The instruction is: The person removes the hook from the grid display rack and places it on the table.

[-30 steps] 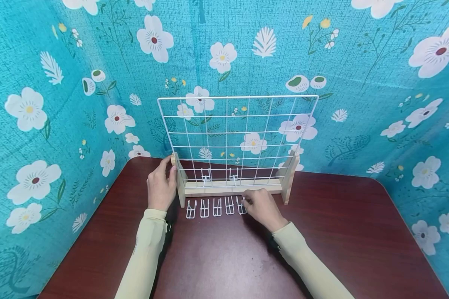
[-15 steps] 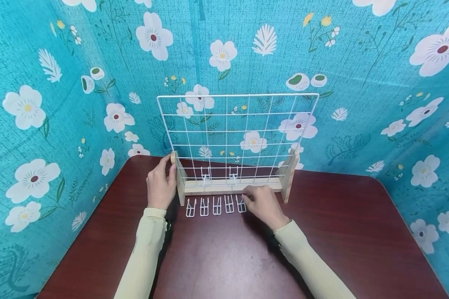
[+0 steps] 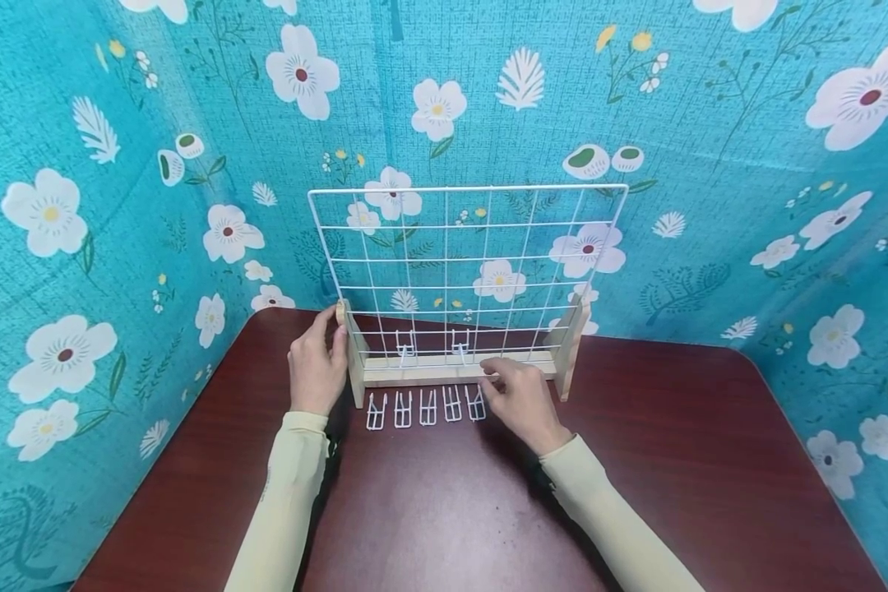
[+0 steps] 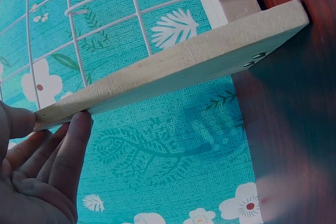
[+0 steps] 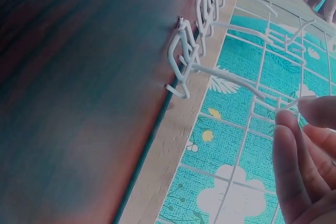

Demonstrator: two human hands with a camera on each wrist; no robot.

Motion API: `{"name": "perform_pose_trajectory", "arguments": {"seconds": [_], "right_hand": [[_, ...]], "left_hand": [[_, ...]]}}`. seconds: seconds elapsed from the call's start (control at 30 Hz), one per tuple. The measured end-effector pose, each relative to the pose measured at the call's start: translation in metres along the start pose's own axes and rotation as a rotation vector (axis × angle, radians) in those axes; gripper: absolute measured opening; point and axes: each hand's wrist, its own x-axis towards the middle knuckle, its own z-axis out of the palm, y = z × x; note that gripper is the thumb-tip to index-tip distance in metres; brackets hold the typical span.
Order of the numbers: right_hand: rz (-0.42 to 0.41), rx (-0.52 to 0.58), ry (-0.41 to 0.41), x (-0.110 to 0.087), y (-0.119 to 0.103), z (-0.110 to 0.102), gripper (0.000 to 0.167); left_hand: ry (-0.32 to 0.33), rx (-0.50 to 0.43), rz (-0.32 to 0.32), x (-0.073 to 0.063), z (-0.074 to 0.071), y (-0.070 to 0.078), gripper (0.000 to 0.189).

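Observation:
A white wire grid rack (image 3: 468, 260) stands upright between wooden side supports. My left hand (image 3: 318, 366) pinches the top of its left wooden support (image 3: 353, 353); in the left wrist view the thumb lies on one face and the fingers (image 4: 79, 135) on the other. Two white wire hooks hang low on the grid, the right one (image 3: 460, 344) nearer my right hand (image 3: 520, 401). That hand hovers beside the rightmost loose hook (image 3: 475, 404), thumb and index finger apart, holding nothing visible. Its fingertips overlap a hung hook's end in the right wrist view.
Several more loose wire hooks (image 3: 428, 407) lie in a row along the rack's front. A wooden crossbar (image 3: 422, 376) joins the supports. The dark red-brown table (image 3: 414, 510) meets a blue floral curtain (image 3: 444, 66) behind and at the sides.
My right hand's fingers have lifted from the rightmost loose hook and spread apart, rising slightly toward the crossbar. The left hand keeps its hold on the support.

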Motion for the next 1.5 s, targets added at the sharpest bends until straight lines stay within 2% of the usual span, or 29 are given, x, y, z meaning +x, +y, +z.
{"name": "perform_pose_trajectory", "arguments": {"seconds": [0.1,0.33,1.1,1.5], "right_hand": [[0.005,0.021,0.007,0.000,0.000,-0.001,0.023],[-0.061,0.035,0.053,0.002,-0.005,0.001,0.024],[-0.111,0.056,0.092,0.009,-0.014,0.007,0.028],[-0.081,0.050,0.060,0.008,-0.018,0.012,0.027]], "left_hand": [[0.000,-0.002,0.002,-0.001,0.002,0.000,0.036],[-0.004,0.000,0.001,-0.002,0.001,0.000,0.037],[-0.001,-0.005,0.006,0.000,0.000,0.000,0.037],[-0.013,-0.007,-0.013,-0.002,-0.002,0.000,0.038]]}}
